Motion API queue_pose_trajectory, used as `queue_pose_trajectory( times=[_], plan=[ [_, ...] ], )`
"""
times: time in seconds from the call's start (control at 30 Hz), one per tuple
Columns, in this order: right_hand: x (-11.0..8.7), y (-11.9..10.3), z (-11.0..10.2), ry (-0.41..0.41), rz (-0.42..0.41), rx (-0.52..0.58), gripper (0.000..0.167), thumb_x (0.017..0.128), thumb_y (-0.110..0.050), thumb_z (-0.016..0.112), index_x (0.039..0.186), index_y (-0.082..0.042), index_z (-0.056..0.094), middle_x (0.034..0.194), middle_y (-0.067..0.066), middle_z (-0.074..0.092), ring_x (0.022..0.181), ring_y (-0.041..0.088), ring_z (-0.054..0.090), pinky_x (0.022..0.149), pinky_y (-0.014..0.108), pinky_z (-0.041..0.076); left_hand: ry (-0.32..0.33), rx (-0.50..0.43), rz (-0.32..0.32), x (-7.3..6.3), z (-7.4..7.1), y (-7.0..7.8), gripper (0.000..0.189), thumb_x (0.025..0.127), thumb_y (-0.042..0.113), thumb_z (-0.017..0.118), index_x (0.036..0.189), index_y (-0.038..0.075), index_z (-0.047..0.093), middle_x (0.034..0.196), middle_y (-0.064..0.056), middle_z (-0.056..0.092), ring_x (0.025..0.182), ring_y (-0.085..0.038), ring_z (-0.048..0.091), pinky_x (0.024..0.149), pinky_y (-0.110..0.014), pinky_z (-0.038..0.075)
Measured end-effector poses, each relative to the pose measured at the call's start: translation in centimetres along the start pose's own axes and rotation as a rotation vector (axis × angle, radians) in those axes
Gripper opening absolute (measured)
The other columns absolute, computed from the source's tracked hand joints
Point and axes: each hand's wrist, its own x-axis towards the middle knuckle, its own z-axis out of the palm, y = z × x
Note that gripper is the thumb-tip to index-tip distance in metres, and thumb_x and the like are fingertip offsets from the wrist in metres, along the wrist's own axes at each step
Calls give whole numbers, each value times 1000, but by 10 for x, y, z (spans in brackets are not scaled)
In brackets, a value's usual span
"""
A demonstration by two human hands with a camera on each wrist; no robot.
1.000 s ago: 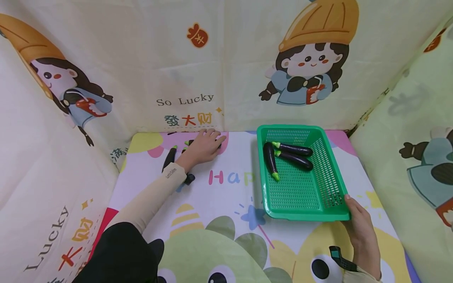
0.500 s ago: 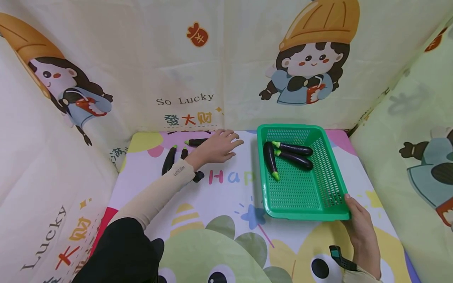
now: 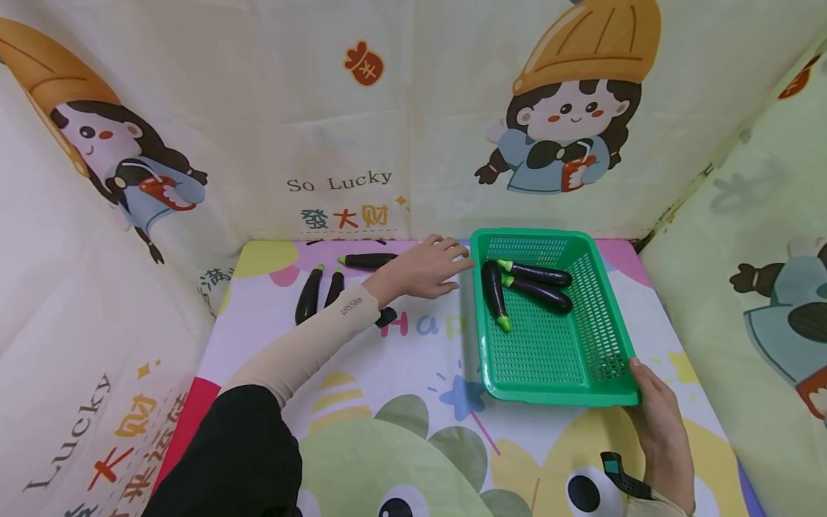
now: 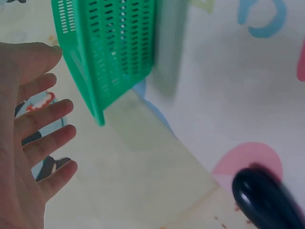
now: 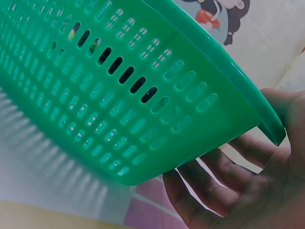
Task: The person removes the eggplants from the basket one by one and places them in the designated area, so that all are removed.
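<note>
My left hand [image 3: 429, 269] is beside the far left rim of the green plastic basket [image 3: 555, 391], with its fingers spread. In the left wrist view, this hand [image 4: 35, 124] holds nothing. My right hand [image 3: 662, 424] grips the basket's near right corner; the right wrist view has its thumb over the rim and its fingers [image 5: 209, 183] underneath. Inside the basket lie three dark eggplants, one upright along the left wall [image 3: 493, 291] and two slanting [image 3: 539, 273] [image 3: 541, 294]. Left of my hand, three more eggplants [image 3: 309, 296] [image 3: 334, 289] [image 3: 367, 261] lie on the table, partly behind my left forearm.
A printed cartoon cloth [image 3: 413, 366] covers the table. Pale fabric walls [image 3: 446, 165] with printed figures stand at the back and on both sides. A dark band [image 3: 623, 475] is around my right wrist.
My left hand has moved right, from over the far eggplant to the basket's left rim, with the eggplant staying on the table. My right hand and the basket have stayed in place.
</note>
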Motion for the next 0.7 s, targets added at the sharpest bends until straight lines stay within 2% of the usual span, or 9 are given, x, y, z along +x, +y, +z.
queue_pose_trajectory(
  times=[0.2, 0.37, 0.53, 0.7],
  plan=[
    [1, 1, -1, 7, -6, -18, 26, 109, -35, 51, 97, -40, 74, 97, -19, 73, 84, 0, 69, 74, 18, 56, -8, -5, 47, 18, -6, 9, 54, 106, 38, 56, 156, 20, 47, 154, -6, 52, 146, -29, 45, 122, -51, 35],
    [3, 2, -1, 1, -29, -15, 31, 110, -32, 49, 96, -39, 76, 97, -20, 73, 85, 0, 69, 74, 17, 55, -12, 35, 89, 35, -7, 16, 51, 108, 41, 51, 155, 22, 46, 153, -5, 52, 143, -27, 47, 118, -51, 39],
    [3, 3, -3, -13, -30, 10, 33, 111, -31, 48, 96, -38, 77, 97, -19, 74, 85, 0, 70, 74, 18, 55, -26, 14, 101, 49, -6, 25, 52, 108, 42, 50, 156, 23, 46, 154, -4, 52, 144, -28, 46, 118, -51, 39],
    [2, 3, -2, -10, -26, -7, 31, 110, -33, 49, 97, -39, 76, 97, -19, 73, 85, 0, 70, 74, 17, 56, -34, 5, 110, 62, -2, 31, 48, 107, 36, 50, 154, 26, 48, 153, -4, 52, 142, -28, 47, 117, -50, 39]
  ],
)
